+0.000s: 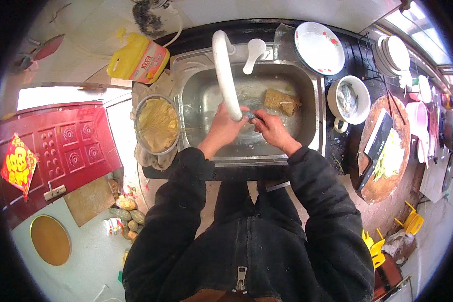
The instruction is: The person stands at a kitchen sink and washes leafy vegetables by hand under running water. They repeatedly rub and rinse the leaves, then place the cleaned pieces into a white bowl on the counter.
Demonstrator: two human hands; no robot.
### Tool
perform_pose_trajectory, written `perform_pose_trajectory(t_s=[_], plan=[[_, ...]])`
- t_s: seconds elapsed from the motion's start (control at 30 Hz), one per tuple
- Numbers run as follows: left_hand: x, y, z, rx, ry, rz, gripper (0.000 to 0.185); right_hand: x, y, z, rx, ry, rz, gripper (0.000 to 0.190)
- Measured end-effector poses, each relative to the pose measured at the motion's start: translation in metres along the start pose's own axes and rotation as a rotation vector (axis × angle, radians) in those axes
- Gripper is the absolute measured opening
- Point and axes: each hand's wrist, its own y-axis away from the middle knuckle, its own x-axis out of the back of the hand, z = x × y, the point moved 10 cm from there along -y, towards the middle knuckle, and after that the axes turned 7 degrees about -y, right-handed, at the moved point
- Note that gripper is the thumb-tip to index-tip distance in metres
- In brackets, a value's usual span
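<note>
Both hands are over the stainless-steel sink [207, 98], close to the end of the curved white faucet [226, 75]. A small blue-grey thing [250, 115], perhaps a small fish, is pinched in the fingers of my right hand [272, 128]. My left hand [225, 130] grips its other end, with some of its fingers hidden behind the faucet. Water lies in the basin under them. A brown fibrous scrubbing pad [281, 102] rests on the sink's right side. To the right stands a white enamel mug [334, 100] with silvery, fish-like pieces [347, 99] inside.
A bowl with yellowish cloth-like contents [157, 124] sits left of the sink, below a yellow detergent jug [139, 60]. A white floral basin [320, 48] stands back right. On a round wooden board [366, 151], a cleaver [377, 137] lies beside shredded vegetable [392, 156].
</note>
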Motion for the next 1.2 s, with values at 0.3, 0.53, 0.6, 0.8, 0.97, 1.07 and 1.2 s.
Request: perform_pose_trajectory(t_s=[0.3,0.53,0.6,0.8,0.97,1.07,1.2], plan=[[0.0,0.013,0.022,0.039,0.023,-0.073,0.023,0.015,0.015,-0.024,0.109,-0.004,0.051,0.024],[0.011,0.017,0.033,-0.047,0.099,0.101,0.023,0.022,0.015,-0.041,0.202,0.234,0.069,0.026],[0.012,0.019,0.022,0.05,0.244,0.131,0.023,0.02,0.013,-0.039,0.173,0.16,0.072,0.028],[0.006,0.023,0.002,0.248,0.492,0.116,0.021,0.016,0.008,-0.03,0.027,-0.011,0.104,0.031],[0.011,0.02,0.0,0.227,0.536,0.176,0.02,0.017,0.005,-0.031,0.028,-0.022,0.147,0.031],[0.012,0.018,0.001,0.205,0.587,0.188,0.025,0.016,0.003,-0.027,0.01,-0.077,0.144,0.032],[0.013,0.019,-0.003,0.251,0.684,0.177,0.019,0.012,0.002,-0.016,-0.038,-0.232,0.115,0.031]])
